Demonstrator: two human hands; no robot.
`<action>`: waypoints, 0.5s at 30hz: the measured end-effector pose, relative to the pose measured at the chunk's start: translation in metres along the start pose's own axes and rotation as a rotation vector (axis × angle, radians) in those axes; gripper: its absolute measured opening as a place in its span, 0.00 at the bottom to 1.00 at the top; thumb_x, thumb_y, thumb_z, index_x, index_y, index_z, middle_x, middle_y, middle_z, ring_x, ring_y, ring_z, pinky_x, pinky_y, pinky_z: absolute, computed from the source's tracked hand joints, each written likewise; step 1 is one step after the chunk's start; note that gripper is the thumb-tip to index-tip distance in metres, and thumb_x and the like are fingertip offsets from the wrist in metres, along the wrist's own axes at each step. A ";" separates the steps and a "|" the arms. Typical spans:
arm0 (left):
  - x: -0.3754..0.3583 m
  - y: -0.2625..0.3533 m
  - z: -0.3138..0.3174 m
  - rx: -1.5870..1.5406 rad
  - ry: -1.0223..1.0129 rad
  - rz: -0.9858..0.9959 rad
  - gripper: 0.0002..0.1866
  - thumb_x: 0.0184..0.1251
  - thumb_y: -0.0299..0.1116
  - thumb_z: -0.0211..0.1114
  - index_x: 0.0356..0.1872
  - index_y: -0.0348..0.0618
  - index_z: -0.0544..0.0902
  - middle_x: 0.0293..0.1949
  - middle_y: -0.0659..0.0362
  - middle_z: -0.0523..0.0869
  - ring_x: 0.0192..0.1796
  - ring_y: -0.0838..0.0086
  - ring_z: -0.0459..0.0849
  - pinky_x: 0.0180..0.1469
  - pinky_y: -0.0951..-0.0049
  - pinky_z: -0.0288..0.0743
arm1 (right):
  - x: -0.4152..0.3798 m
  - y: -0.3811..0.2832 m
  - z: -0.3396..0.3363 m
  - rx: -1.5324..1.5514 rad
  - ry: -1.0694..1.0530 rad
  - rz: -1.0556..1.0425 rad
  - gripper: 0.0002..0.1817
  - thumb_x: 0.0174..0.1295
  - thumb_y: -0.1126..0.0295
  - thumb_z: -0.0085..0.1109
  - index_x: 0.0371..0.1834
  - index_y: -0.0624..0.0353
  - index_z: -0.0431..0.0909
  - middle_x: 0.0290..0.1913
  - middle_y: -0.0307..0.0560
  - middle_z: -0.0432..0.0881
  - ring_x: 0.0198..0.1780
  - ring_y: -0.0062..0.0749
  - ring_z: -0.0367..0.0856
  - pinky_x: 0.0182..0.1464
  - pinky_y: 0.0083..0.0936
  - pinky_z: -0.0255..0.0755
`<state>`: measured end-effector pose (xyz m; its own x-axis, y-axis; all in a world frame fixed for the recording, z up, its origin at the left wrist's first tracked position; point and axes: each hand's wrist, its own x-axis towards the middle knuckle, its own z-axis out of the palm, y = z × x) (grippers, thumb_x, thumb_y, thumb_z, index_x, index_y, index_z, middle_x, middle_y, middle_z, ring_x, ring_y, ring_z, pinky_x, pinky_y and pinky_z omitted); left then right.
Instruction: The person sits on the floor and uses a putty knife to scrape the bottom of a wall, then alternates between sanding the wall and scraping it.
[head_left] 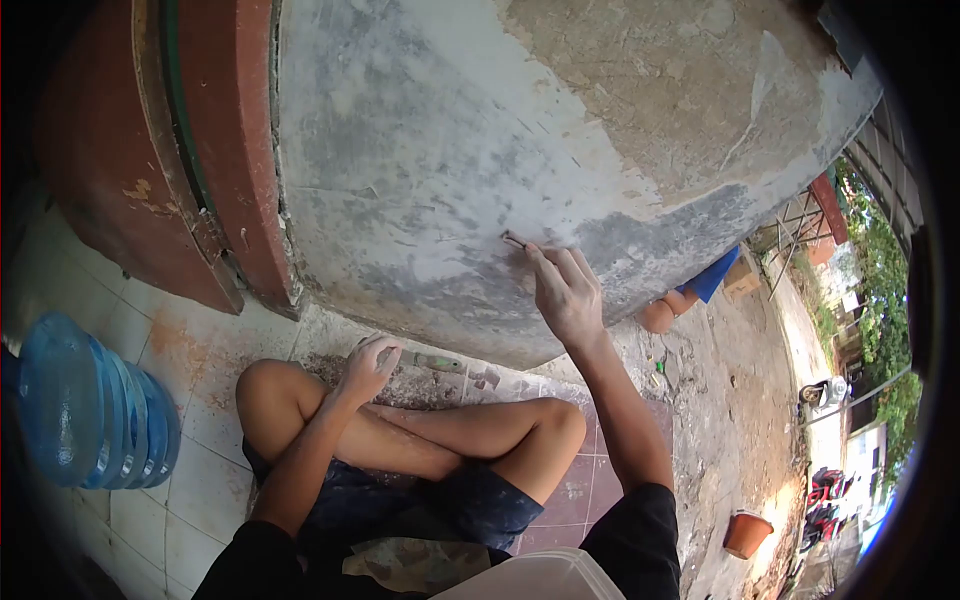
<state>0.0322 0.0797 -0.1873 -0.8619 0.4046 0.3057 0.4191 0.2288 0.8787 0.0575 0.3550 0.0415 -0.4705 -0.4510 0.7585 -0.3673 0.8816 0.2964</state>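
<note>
My right hand (568, 292) is raised to the grey plastered wall (400, 130), its fingers pinched on a small, thin dark object (514, 239) whose tip is at the wall surface. What the object is, I cannot make out. My left hand (370, 368) rests near my crossed legs, low in front of the wall's bottom edge, with its fingers slightly bent and apart and nothing visible in it. Patches of lighter and darker plaster and several scratches mark the wall around my right hand.
A large blue water bottle (95, 405) stands on the tiles at the left, near a red-brown door frame (235, 150). A white container (530, 577) is at my lap. An orange bucket (748, 534) and another person's bare foot (657, 316) are at the right.
</note>
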 end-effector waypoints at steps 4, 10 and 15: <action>0.004 -0.005 0.004 0.001 -0.019 0.000 0.08 0.69 0.29 0.61 0.42 0.36 0.85 0.42 0.50 0.87 0.48 0.55 0.84 0.53 0.62 0.76 | 0.052 -0.006 0.013 0.041 0.097 -0.063 0.17 0.51 0.81 0.64 0.46 0.62 0.83 0.35 0.40 0.79 0.36 0.31 0.79 0.31 0.27 0.78; 0.001 -0.006 -0.001 -0.026 0.052 -0.031 0.09 0.70 0.30 0.61 0.42 0.36 0.85 0.42 0.50 0.87 0.47 0.54 0.84 0.53 0.62 0.76 | 0.041 -0.010 0.013 0.045 0.057 -0.058 0.14 0.51 0.82 0.64 0.43 0.63 0.83 0.34 0.40 0.78 0.36 0.30 0.79 0.31 0.26 0.76; 0.006 -0.010 0.004 0.014 0.002 -0.045 0.09 0.70 0.31 0.62 0.43 0.36 0.85 0.42 0.49 0.87 0.48 0.53 0.85 0.52 0.61 0.76 | -0.003 -0.005 0.014 0.050 -0.028 -0.043 0.16 0.49 0.85 0.64 0.43 0.63 0.83 0.35 0.41 0.80 0.35 0.32 0.80 0.30 0.28 0.76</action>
<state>0.0243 0.0836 -0.1962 -0.8807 0.3915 0.2666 0.3837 0.2596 0.8862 0.0491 0.3501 0.0296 -0.4755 -0.4931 0.7286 -0.4274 0.8533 0.2986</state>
